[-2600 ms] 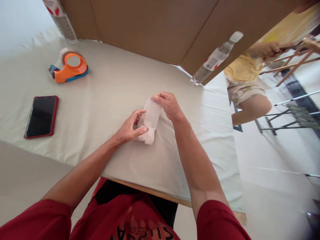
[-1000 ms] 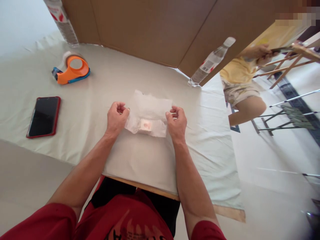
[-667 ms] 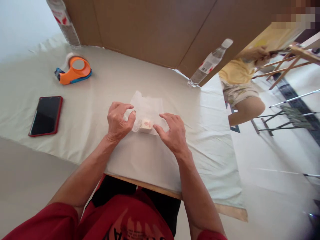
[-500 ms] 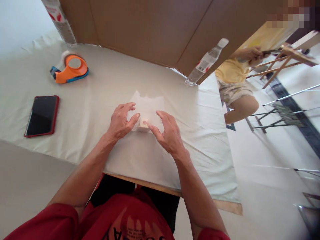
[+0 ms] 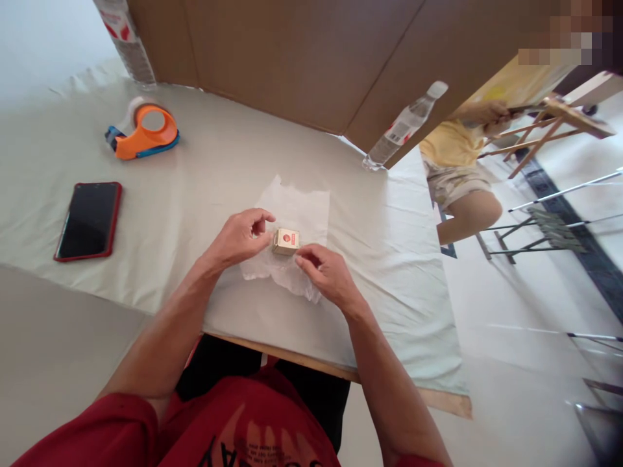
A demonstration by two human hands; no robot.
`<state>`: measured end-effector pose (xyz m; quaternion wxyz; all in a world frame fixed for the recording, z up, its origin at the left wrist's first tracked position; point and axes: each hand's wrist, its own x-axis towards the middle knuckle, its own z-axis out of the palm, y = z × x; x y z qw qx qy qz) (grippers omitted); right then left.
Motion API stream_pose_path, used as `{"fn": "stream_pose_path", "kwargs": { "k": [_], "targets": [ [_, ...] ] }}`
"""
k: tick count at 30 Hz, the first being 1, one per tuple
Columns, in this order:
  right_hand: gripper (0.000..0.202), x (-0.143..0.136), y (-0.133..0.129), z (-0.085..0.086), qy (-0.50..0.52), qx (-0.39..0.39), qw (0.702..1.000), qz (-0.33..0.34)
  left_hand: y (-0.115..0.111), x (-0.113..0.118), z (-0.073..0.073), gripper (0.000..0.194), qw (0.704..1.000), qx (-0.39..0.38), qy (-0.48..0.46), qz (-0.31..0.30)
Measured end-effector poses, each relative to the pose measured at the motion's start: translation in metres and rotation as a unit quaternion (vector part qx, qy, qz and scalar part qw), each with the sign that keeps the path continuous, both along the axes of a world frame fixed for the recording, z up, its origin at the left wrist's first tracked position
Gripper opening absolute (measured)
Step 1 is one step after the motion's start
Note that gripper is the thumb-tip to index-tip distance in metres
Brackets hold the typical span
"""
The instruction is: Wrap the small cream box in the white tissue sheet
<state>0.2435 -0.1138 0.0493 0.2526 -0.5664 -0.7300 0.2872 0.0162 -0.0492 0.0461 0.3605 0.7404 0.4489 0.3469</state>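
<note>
A small cream box [image 5: 286, 240] with a red print sits on a crumpled sheet of thin white paper [image 5: 304, 209] at the middle of the table. Just left of the box is my left hand [image 5: 244, 237], thumb and index finger curved apart with nothing between them. On the other side, my right hand [image 5: 327, 271] has its fingertips close together at the box's lower right corner, over the paper. Whether those fingertips pinch the paper is too small to tell.
A phone [image 5: 89, 220] and an orange tape dispenser [image 5: 153, 133] lie at the left. Behind stands a cardboard panel [image 5: 282, 58], with water bottles [image 5: 406, 124] [image 5: 127, 45] beside it. A seated person [image 5: 462, 162] is beyond the table's right edge.
The paper that covered the box is now folded down toward me, so the box lies uncovered. My right hand has moved lower, and its fingers have drawn together.
</note>
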Motion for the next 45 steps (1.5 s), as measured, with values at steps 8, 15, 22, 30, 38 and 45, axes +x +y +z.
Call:
{"fn": "stream_pose_path", "kwargs": {
  "k": [8,15,22,30,38,45],
  "targets": [
    [0.051,-0.01,0.031,-0.022,-0.051,0.066,0.997,0.001,0.002,0.012,-0.032,0.106,0.982,0.016,0.141,-0.121],
    [0.053,0.08,0.001,-0.032,-0.047,0.134,0.968,-0.208,0.004,0.014,-0.044,0.109,0.968,0.05,0.2,-0.143],
    [0.057,0.095,-0.023,-0.014,-0.128,0.226,0.925,-0.277,0.003,0.015,-0.04,0.104,0.962,0.056,0.222,-0.145],
    [0.043,-0.01,0.025,-0.008,-0.134,0.15,0.979,0.032,0.0,0.017,-0.035,0.105,0.959,0.046,0.246,-0.13],
    [0.047,0.005,0.087,-0.042,-0.241,0.095,0.965,-0.044,-0.001,0.019,-0.028,0.108,0.946,0.049,0.295,-0.128],
    [0.047,0.004,0.087,-0.049,-0.231,0.107,0.966,-0.053,-0.001,0.016,-0.025,0.096,0.937,0.039,0.338,-0.076]
  ]
}}
